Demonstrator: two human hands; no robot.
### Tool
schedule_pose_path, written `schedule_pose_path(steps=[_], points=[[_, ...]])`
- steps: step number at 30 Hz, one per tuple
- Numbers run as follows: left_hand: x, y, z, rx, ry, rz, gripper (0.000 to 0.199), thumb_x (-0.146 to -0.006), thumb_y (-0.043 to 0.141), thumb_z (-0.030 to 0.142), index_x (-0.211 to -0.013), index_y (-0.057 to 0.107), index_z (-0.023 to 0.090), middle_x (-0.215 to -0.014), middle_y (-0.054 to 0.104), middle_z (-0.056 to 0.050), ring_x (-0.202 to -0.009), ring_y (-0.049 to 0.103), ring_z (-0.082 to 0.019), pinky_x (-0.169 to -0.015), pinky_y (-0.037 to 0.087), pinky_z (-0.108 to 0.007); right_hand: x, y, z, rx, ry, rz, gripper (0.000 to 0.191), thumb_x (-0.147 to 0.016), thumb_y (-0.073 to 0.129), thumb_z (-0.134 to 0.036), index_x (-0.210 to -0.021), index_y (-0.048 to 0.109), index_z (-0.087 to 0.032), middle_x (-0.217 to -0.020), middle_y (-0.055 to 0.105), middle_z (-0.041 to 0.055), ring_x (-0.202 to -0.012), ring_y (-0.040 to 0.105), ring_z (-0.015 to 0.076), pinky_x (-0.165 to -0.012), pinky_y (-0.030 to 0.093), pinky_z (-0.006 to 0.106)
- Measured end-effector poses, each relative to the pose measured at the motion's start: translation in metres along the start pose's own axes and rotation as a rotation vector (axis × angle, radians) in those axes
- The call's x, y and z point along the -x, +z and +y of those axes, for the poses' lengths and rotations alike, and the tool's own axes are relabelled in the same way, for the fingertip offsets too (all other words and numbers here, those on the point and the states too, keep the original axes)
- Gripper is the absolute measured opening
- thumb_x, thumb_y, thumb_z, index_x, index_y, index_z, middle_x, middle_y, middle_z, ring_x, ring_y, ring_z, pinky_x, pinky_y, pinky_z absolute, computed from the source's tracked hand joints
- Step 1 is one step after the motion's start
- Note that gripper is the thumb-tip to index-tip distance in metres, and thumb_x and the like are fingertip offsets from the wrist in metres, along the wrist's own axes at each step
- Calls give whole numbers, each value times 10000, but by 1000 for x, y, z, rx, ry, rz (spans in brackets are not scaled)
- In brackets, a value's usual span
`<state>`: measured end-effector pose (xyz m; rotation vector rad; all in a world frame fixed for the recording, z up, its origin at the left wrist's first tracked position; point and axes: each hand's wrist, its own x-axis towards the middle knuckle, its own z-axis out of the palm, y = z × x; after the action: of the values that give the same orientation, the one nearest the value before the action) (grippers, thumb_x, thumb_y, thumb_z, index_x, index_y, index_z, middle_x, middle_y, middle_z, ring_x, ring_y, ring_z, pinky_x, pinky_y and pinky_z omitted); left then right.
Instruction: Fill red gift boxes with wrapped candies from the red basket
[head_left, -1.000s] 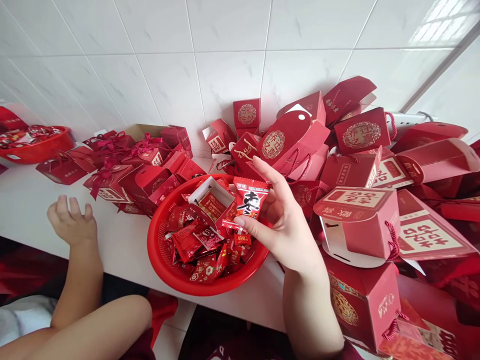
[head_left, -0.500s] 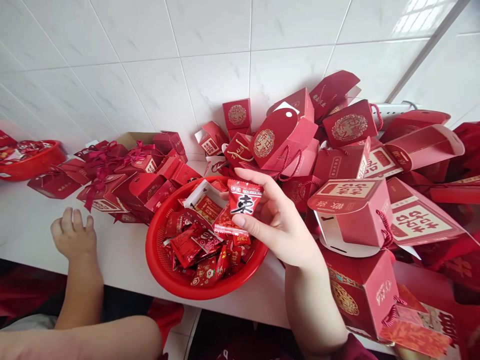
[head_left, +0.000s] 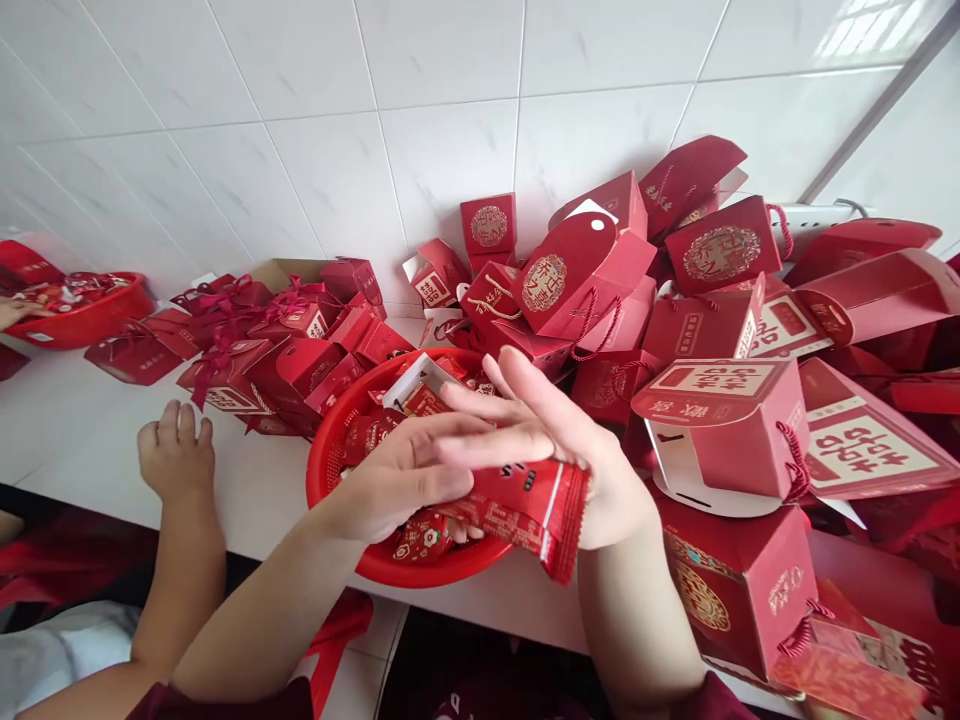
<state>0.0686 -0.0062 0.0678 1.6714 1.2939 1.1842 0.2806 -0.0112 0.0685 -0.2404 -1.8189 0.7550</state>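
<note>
In the middle of the view, my left hand (head_left: 405, 470) and my right hand (head_left: 607, 480) meet over a red plastic basket (head_left: 409, 578). A shiny red packet (head_left: 536, 505) lies between them, held by my left thumb and fingers and against my right palm. The fingers of both hands overlap and partly hide it. Under the hands, the basket holds several red wrapped sweets (head_left: 420, 537) and an open small box (head_left: 424, 388) with a wrapped piece inside.
Another person's hand (head_left: 176, 455) rests on the white table (head_left: 262, 500) at the left. Red gift boxes (head_left: 720, 430) are piled at the right, with more boxes (head_left: 225, 375) behind the basket's left side. Another red basket (head_left: 90, 320) stands far left, with a hand at its edge.
My left hand has come in from the lower left to meet my right. The small sweet that my right hand held is no longer visible; a red packet shows between the hands.
</note>
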Motion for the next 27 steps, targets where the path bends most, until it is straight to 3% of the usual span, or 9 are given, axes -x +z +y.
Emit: schedule_pose_path(steps=[2, 4, 7, 10, 15, 18, 22, 25, 27], points=[[-2, 4, 5, 59, 10, -60, 277, -809, 768, 568, -920, 697, 323, -909, 743, -22, -907, 740, -284, -670, 610, -423, -4, 0, -3, -26, 65, 29, 755, -925, 735, -386, -1581, 361, -388, -1351, 708, 10, -1432, 527, 280, -1240, 373, 557], [-4, 6, 9, 148, 36, -92, 352, -769, 784, 595, -876, 655, 286, -912, 742, -30, -825, 739, -241, -655, 624, -385, -7, -1, -2, -91, 197, 86, 722, -931, 712, -324, -1574, 385, -349, -1446, 644, 39, -1402, 559, 281, -1163, 487, 508], [-8, 8, 9, 268, 54, -36, 372, -769, 822, 495, -877, 574, 239, -945, 750, -26, -739, 721, -170, -629, 620, -302, -9, -1, 7, -211, 400, 188, 547, -970, 588, -269, -1507, 488, -286, -1388, 678, 52, -1263, 666, 254, -1039, 588, 447], [-13, 10, 8, 249, 51, -10, 357, -762, 855, 366, -868, 548, 219, -877, 746, -22, -733, 723, -158, -643, 622, -273, -10, 1, 16, -234, 508, 268, 418, -1013, 526, -353, -1414, 578, -247, -1259, 740, 49, -1153, 713, 237, -972, 613, 417], [-29, 5, 17, 144, 45, -176, 350, -786, 842, 357, -1040, 651, 211, -903, 763, -41, -778, 740, -178, -661, 624, -266, -12, 7, 18, -45, 526, 313, 306, -1019, 587, -458, -1222, 658, -240, -1072, 782, 36, -940, 743, 205, -827, 611, 334], [-42, -2, 26, 33, 106, -264, 334, -831, 803, 372, -1111, 734, 204, -1003, 783, -64, -847, 754, -189, -736, 630, -276, -13, 10, 19, 3, 455, 319, 236, -1021, 602, -412, -1184, 647, -246, -1127, 763, 37, -995, 729, 194, -899, 590, 335], [-62, -14, 31, -62, 219, -156, 282, -825, 803, 377, -1047, 795, 203, -991, 794, -62, -854, 752, -200, -770, 623, -305, -13, 6, 22, 68, 408, 397, 309, -981, 660, -375, -1254, 583, -253, -1267, 700, 62, -1079, 698, 197, -892, 589, 336], [-73, -26, 26, -105, 253, -35, 294, -775, 834, 371, -1005, 801, 192, -983, 794, -64, -830, 738, -196, -782, 611, -316, -12, -1, 23, 139, 439, 410, 255, -978, 659, -376, -1192, 635, -242, -1237, 706, 60, -1061, 698, 202, -865, 589, 341], [-76, -36, 22, -171, 264, -24, 270, -769, 825, 360, -974, 787, 189, -953, 787, -57, -806, 722, -188, -764, 595, -308, -11, -4, 22, 169, 453, 419, 224, -984, 651, -385, -1155, 663, -241, -1182, 724, 51, -1038, 702, 204, -874, 585, 353]])
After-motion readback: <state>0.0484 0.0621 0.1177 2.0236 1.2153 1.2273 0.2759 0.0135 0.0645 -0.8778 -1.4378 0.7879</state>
